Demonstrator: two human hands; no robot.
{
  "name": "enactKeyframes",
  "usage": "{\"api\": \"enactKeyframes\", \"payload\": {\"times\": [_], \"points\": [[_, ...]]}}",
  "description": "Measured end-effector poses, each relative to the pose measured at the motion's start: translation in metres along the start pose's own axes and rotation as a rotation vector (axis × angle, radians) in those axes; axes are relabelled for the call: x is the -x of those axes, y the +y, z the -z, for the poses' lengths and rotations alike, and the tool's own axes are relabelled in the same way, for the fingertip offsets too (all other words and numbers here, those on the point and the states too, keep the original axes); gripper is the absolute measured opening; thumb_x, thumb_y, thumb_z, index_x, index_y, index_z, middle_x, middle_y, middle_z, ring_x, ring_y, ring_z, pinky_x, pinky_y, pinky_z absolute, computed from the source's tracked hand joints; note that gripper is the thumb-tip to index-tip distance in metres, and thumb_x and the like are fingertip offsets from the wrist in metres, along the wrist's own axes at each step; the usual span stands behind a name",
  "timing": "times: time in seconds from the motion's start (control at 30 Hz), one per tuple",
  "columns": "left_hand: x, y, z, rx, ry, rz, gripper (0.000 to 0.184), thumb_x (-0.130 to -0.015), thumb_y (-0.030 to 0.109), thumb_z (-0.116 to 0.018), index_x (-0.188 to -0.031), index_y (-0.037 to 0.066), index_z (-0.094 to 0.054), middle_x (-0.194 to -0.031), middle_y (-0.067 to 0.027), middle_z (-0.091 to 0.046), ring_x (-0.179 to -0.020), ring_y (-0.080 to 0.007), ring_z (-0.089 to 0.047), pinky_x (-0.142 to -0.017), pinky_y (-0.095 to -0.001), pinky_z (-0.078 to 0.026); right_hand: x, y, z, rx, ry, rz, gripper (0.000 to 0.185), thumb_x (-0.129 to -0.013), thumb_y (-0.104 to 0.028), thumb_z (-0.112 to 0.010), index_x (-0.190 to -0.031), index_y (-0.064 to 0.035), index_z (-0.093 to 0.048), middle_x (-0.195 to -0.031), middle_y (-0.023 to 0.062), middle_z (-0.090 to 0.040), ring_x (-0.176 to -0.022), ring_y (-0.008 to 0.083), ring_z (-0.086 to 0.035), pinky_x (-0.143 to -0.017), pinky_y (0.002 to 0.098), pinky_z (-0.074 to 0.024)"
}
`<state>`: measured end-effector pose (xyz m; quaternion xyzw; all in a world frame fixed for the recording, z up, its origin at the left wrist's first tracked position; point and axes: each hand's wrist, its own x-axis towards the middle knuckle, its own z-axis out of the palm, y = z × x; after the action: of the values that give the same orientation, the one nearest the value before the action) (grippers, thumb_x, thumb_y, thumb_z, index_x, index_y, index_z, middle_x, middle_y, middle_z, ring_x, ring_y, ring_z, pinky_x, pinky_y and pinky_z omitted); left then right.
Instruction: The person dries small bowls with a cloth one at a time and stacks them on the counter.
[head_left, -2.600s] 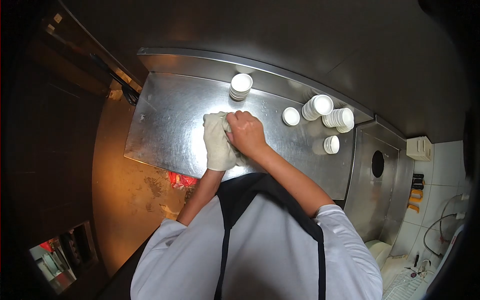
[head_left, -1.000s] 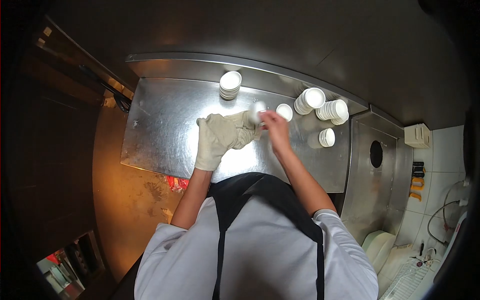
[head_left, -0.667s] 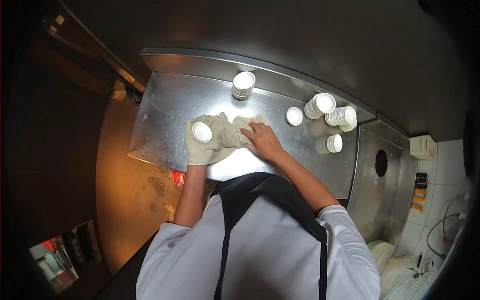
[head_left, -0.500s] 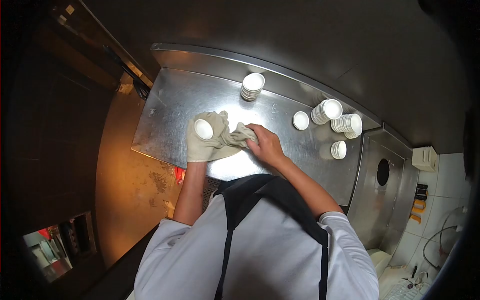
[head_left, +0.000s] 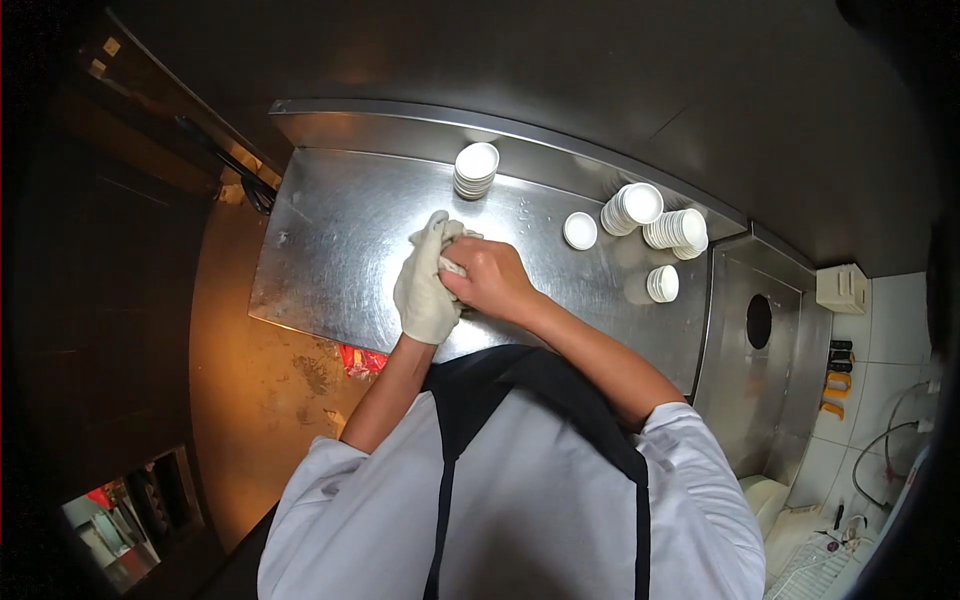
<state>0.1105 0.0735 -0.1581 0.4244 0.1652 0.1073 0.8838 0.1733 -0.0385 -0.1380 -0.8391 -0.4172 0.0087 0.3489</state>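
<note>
My left hand (head_left: 424, 290), in a pale beige glove, is turned on its side above the steel counter (head_left: 340, 250), thumb pointing up. It is curled around a small white bowl, now almost wholly hidden between my hands. My bare right hand (head_left: 492, 280) presses into the left palm with fingers closed on a beige cloth (head_left: 460, 232), of which only a little shows. Beyond my hands stands a stack of small white bowls (head_left: 477, 165). A single white bowl (head_left: 579, 231) sits to the right of them.
Further right are two taller bowl stacks, one (head_left: 632, 208) beside the other (head_left: 677, 232), and a short stack (head_left: 662, 284). A raised steel ledge (head_left: 520, 150) runs along the back. At the right is a steel unit with a dark round hole (head_left: 759, 321).
My left hand has turned from palm-up to sideways, hiding the bowl. My right hand has moved left with the cloth, into the left palm. The view has shifted slightly.
</note>
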Motion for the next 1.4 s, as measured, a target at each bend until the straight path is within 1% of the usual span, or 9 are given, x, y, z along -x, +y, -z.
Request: {"api": "enactKeyframes", "payload": {"times": [0.1, 0.3, 0.37, 0.5, 0.73, 0.87, 1.1, 1.2, 1.4], "points": [[0.000, -0.001, -0.007, 0.334, 0.017, 0.235, 0.047, -0.113, 0.034, -0.054, -0.148, 0.003, -0.056, -0.120, -0.0081, -0.066, -0.116, -0.0185, -0.064, -0.103, -0.0317, -0.049, -0.006, 0.002, -0.004, 0.096, 0.185, 0.052, 0.029, -0.078, -0.021, -0.081, -0.098, -0.0045, -0.069, -0.090, 0.0155, -0.070, -0.084, 0.0356, -0.072, -0.073, 0.0459, -0.0595], [-0.004, 0.001, -0.002, -0.800, 0.139, -0.636, 0.024, -0.113, 0.029, -0.053, -0.109, 0.008, -0.063, -0.102, -0.0022, -0.062, -0.096, -0.0138, -0.062, -0.088, -0.0330, -0.052, -0.011, 0.021, 0.001, 0.234, 0.079, -0.198, 0.033, -0.079, -0.023, -0.082, -0.104, -0.0047, -0.070, -0.097, 0.0175, -0.071, -0.092, 0.0376, -0.072, -0.079, 0.0471, -0.0588], [-0.015, -0.012, 0.018, -0.248, 0.267, -0.297, 0.023, -0.104, 0.028, -0.064, -0.107, 0.006, -0.065, -0.100, -0.0098, -0.067, -0.091, -0.0214, -0.068, -0.082, -0.0349, -0.055, -0.007, 0.029, 0.013, 0.183, -0.053, -0.307, 0.038, -0.083, -0.024, -0.080, -0.114, -0.0035, -0.073, -0.105, 0.0200, -0.074, -0.095, 0.0374, -0.073, -0.084, 0.0476, -0.0587], [-0.004, 0.015, 0.010, -0.994, 0.337, -0.347, 0.033, -0.109, 0.031, -0.059, -0.096, 0.002, -0.063, -0.086, -0.0116, -0.069, -0.075, -0.0243, -0.071, -0.067, -0.0376, -0.057, -0.005, 0.026, 0.018, -0.053, 0.002, -0.166, 0.049, -0.088, -0.024, -0.073, -0.132, -0.0026, -0.071, -0.106, 0.0176, -0.075, -0.094, 0.0323, -0.073, -0.086, 0.0418, -0.0582], [-0.016, 0.004, 0.003, -0.325, 0.338, -0.027, 0.043, -0.114, 0.038, -0.052, -0.108, -0.001, -0.069, -0.094, -0.0097, -0.073, -0.082, -0.0181, -0.071, -0.076, -0.0360, -0.059, -0.011, 0.041, 0.004, -0.570, -0.152, -0.394, 0.041, -0.094, -0.017, -0.063, -0.132, -0.0051, -0.072, -0.098, 0.0103, -0.074, -0.082, 0.0187, -0.068, -0.079, 0.0332, -0.0541], [-0.023, -0.008, 0.020, -1.079, 0.281, -0.263, 0.051, -0.113, 0.042, -0.046, -0.106, -0.004, -0.067, -0.095, -0.0170, -0.072, -0.089, -0.0240, -0.071, -0.082, -0.0396, -0.057, -0.018, 0.047, -0.005, -0.286, -0.010, -0.477, 0.029, -0.096, -0.021, -0.069, -0.115, -0.0013, -0.078, -0.085, 0.0134, -0.076, -0.076, 0.0193, -0.070, -0.075, 0.0365, -0.0555], [-0.025, -0.018, 0.027, -0.666, 0.295, -0.018, 0.059, -0.113, 0.045, -0.037, -0.113, -0.006, -0.067, -0.107, -0.0191, -0.071, -0.094, -0.0275, -0.070, -0.091, -0.0391, -0.055, -0.085, 0.132, -0.003, -0.026, 0.303, -0.540, 0.032, -0.098, -0.027, -0.069, -0.115, -0.0016, -0.078, -0.075, 0.0127, -0.075, -0.068, 0.0277, -0.074, -0.069, 0.0401, -0.0565], [-0.033, -0.031, 0.045, -0.354, 0.329, 0.153, 0.051, -0.112, 0.041, -0.043, -0.117, -0.004, -0.067, -0.106, -0.0143, -0.069, -0.095, -0.0229, -0.070, -0.088, -0.0359, -0.056, -0.092, 0.148, -0.006, -0.150, 0.350, -0.562, 0.033, -0.097, -0.029, -0.068, -0.116, -0.0046, -0.078, -0.100, 0.0240, -0.077, -0.096, 0.0459, -0.074, -0.088, 0.0541, -0.0571], [-0.003, 0.005, 0.038, 0.133, 0.055, 0.179, 0.040, -0.107, 0.037, -0.060, -0.127, 0.003, -0.061, -0.104, -0.0078, -0.066, -0.094, -0.0178, -0.069, -0.087, -0.0342, -0.059, -0.006, 0.155, 0.029, 0.410, 0.318, -0.489, 0.033, -0.091, -0.028, -0.078, -0.113, -0.0022, -0.078, -0.093, 0.0169, -0.077, -0.090, 0.0364, -0.075, -0.081, 0.0498, -0.0583]]}}
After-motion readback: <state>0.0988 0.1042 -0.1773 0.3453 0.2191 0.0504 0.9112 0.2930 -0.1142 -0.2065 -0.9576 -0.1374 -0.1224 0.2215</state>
